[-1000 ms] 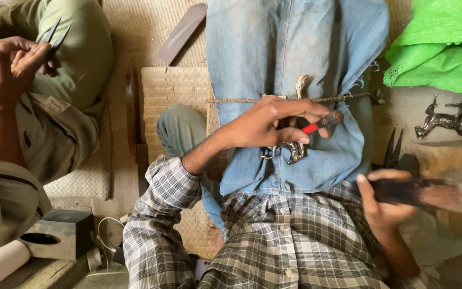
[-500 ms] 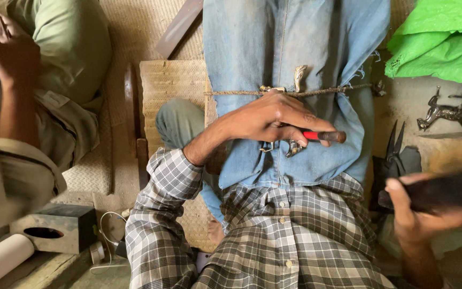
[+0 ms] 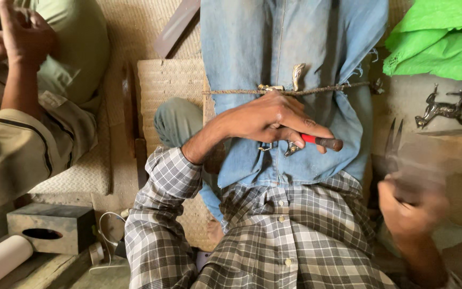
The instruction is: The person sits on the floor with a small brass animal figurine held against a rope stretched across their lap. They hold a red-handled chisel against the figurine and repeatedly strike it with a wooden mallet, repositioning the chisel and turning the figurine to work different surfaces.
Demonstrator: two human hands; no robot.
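Observation:
My left hand rests on a blue denim cloth that covers my lap and is tied across with a thin rope. This hand grips red-handled pliers, whose jaws sit on a small metal piece under the fingers. A small brass figure is tucked at the rope just above. My right hand is low at the right, blurred by motion, with its fingers curled around a dark tool that shows only as a smear.
A co-worker in olive clothes sits at the left with both hands raised. Metal animal figurines and pointed dark pliers lie at the right, below a green cloth. A grey block and a white roll lie bottom left.
My right hand has swung down and inward with the dark tool. My left hand stays on the pliers at my lap. The co-worker's hands have lifted higher.

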